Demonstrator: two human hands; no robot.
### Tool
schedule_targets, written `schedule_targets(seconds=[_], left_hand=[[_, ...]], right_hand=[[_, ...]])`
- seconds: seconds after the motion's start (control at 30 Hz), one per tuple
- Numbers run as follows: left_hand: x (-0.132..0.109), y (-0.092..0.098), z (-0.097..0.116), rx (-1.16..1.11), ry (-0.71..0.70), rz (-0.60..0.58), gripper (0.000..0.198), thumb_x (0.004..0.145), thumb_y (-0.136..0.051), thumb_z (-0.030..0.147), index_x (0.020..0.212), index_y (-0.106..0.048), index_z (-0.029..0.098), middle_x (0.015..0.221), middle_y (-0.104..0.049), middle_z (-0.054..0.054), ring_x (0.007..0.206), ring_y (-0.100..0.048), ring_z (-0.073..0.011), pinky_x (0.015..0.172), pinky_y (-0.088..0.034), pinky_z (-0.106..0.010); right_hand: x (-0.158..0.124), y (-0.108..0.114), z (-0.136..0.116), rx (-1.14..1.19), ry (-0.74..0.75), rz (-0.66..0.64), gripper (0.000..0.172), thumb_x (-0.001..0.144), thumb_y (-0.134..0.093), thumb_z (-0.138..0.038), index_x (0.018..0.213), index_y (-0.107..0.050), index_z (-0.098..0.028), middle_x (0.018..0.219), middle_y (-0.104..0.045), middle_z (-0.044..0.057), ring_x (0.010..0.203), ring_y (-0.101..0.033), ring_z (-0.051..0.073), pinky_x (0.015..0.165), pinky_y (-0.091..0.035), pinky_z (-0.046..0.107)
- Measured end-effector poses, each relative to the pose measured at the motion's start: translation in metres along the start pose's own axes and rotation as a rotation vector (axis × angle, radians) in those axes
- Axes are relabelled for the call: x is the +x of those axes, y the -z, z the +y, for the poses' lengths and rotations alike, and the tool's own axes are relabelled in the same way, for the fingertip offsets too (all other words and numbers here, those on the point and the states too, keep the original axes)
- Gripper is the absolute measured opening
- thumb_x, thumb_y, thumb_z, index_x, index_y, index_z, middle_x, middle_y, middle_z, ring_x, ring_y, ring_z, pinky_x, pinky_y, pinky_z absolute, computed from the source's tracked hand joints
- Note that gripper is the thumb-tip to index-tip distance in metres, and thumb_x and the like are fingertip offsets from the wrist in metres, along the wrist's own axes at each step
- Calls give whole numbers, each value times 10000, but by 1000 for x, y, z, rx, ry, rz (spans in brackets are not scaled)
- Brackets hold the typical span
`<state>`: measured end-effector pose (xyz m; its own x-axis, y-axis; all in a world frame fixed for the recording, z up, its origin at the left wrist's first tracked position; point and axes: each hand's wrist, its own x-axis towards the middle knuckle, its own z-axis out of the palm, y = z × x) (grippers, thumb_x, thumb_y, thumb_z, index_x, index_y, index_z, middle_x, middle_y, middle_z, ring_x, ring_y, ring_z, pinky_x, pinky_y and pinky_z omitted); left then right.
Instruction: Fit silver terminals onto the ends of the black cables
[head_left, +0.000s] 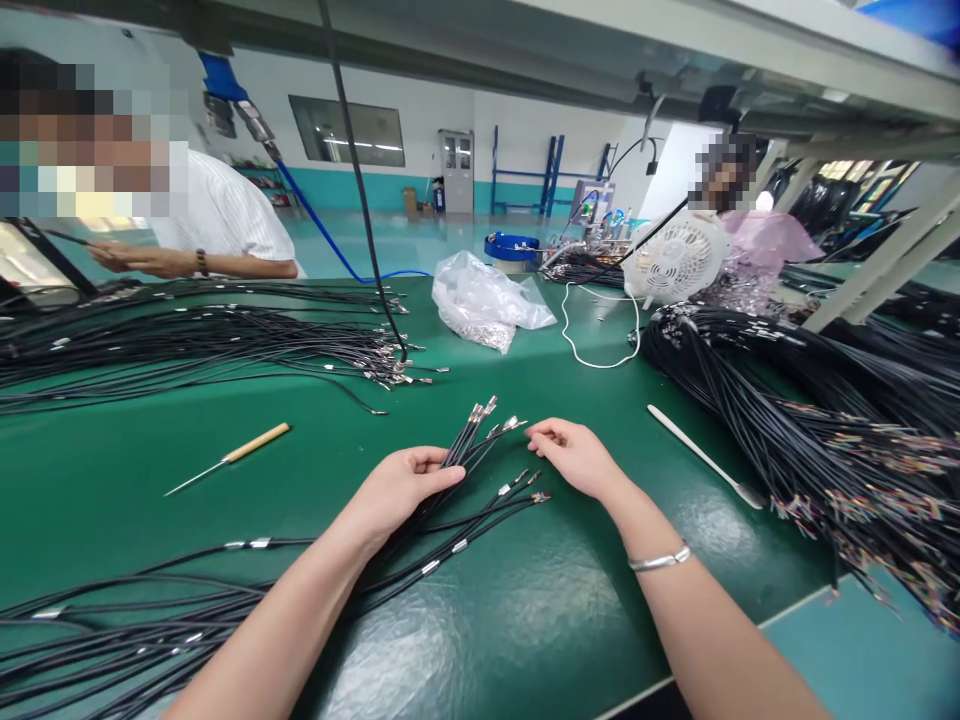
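My left hand (409, 485) is closed around a bunch of black cables (466, 440), thumb across the top, with their metal-tipped ends pointing up and away. Close to the tip of one of these ends, my right hand (566, 452) has its thumb and fingers pinched together; whether it touches the tip or holds something small is unclear. A few more black cables (480, 535) with white labels pass below the left hand, ending at metal connectors on the green table (570, 610). Their lengths run back to the lower left, under my left forearm.
An awl (255, 445) lies left; a white stick-like tool (701, 452) lies right. Cable piles (187, 340) (750, 400) cover both sides. Behind are a plastic bag of small metal parts (480, 310), a white fan (675, 260) and a hanging black cord (360, 180). Two people (232, 215) work beyond.
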<state>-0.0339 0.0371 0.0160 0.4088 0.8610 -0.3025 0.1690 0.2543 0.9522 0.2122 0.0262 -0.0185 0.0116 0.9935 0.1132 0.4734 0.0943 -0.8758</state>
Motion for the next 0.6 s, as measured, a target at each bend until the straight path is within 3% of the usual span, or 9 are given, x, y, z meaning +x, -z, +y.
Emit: schedule_targets(seconds=[0.3,0.6], left_hand=[[-1,3,-1,101,-31,20,276,650,-685,406,666,-578,151,573,-531,47,513,-454,-87,521,-312,-189],[0,4,-2,85,-28,9,256,668,-673,387,690,-596,143,612,-557,28,555,-461,-90,558,-327,-190]], right_hand=[[-2,-3,-4,-18,31,-43,182,789,-483,-241,873,-633,-182,820,-672,29,754,-613,163,709,-466,277],[-2,-4,-6,49,14,-53,217,807,-469,-236,961,-611,-176,851,-670,44,776,-615,159,725,-472,284]])
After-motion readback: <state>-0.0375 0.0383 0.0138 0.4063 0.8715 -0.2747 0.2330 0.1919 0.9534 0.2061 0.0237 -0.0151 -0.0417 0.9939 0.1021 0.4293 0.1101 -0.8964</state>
